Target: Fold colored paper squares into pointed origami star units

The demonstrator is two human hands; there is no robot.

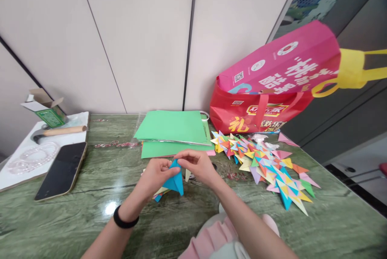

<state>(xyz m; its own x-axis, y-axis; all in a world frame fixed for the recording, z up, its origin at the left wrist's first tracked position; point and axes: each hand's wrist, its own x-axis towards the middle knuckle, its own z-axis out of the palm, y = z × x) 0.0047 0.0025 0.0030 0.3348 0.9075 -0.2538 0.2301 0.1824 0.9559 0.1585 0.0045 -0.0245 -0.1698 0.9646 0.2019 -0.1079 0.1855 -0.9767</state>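
Note:
Both my hands meet at a folded piece of blue paper (174, 182) just above the table. My left hand (157, 173) pinches its left side between thumb and fingers. At its upper tip, my right hand (196, 164) closes thumb and forefinger on the paper. Beneath and behind the blue piece lie a few more folded papers (157, 197), mostly hidden by my hands. To the right spreads a large heap of folded paper pieces (260, 158) in many colours, pointed in shape.
Green paper sheets (172, 126) lie behind my hands. A red gift bag (242, 110) holding a pink one (266, 65) stands back right. On the left are a phone (62, 170), a wooden-handled sickle (65, 131), a beaded string (33, 157) and a small green box (52, 117).

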